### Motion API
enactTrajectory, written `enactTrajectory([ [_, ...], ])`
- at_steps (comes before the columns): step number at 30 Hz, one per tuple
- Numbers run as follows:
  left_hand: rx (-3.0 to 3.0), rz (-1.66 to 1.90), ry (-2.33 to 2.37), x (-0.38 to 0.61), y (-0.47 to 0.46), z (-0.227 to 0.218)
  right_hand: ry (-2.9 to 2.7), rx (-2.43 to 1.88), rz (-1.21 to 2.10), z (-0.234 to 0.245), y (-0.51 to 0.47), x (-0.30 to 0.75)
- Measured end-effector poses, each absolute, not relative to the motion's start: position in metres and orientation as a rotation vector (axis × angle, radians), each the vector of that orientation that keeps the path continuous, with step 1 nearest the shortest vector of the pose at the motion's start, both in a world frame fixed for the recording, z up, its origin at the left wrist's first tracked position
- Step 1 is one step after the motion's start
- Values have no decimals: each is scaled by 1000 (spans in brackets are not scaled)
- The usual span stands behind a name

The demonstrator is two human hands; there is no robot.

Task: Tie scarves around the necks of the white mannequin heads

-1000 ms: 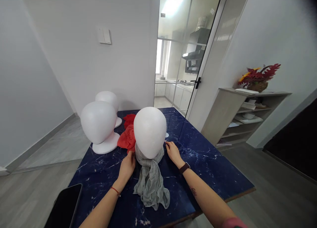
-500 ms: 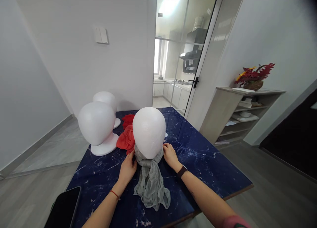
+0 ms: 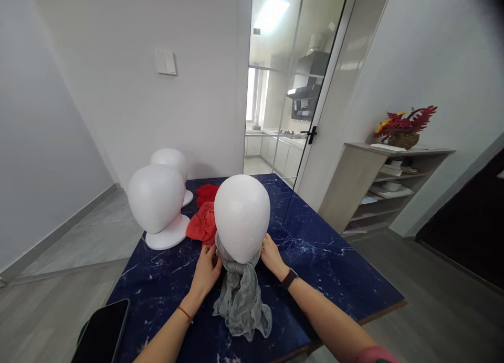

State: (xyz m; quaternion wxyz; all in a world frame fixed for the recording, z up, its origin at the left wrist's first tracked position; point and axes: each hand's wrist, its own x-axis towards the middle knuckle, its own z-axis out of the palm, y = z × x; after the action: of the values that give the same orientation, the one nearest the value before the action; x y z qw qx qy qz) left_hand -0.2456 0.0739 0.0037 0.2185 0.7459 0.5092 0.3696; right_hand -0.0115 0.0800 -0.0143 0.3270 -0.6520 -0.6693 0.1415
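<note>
A white foam mannequin head [image 3: 242, 216] stands at the middle of the table, leaning a little toward me. Round its neck a thin grey scarf [image 3: 243, 300] is wrapped and knotted in front, its crumpled ends hanging down onto the tabletop. My left hand [image 3: 207, 270] is closed on the scarf at the left side of the neck, thumb and fingers pinching the cloth. On the opposite side, my right hand [image 3: 273, 257] has its fingers curled in at the scarf; their tips are partly hidden behind the head.
Two more foam heads, one nearer [image 3: 156, 200] and one behind it [image 3: 171, 161], stand at the left. Between them and the middle head lie a coral-red cloth [image 3: 202, 224] and a darker red cloth [image 3: 207, 194]. A phone [image 3: 103, 331] lies at the blue table's [image 3: 331, 268] near left corner.
The middle foam head has tipped toward me and shifted slightly right and down in view. Both hands stay at the scarf, a little lower. The whole view has dropped slightly.
</note>
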Motion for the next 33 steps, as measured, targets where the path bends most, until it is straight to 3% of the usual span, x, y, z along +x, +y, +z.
enactTrajectory([
  [5, 2043, 1022, 1403, -246, 72, 6, -1607, -1561, 506, -10, 78, -13],
  [11, 2020, 1066, 1393, -246, 69, 12, -1289, -1393, 1003, -10, 79, -20],
  [17, 1978, 1119, 1370, -243, 66, 13, -1057, -1229, 1227, -13, 85, -20],
  [33, 1844, 1145, 1331, -245, 65, 7, -799, -1195, 1198, -4, 89, 7],
])
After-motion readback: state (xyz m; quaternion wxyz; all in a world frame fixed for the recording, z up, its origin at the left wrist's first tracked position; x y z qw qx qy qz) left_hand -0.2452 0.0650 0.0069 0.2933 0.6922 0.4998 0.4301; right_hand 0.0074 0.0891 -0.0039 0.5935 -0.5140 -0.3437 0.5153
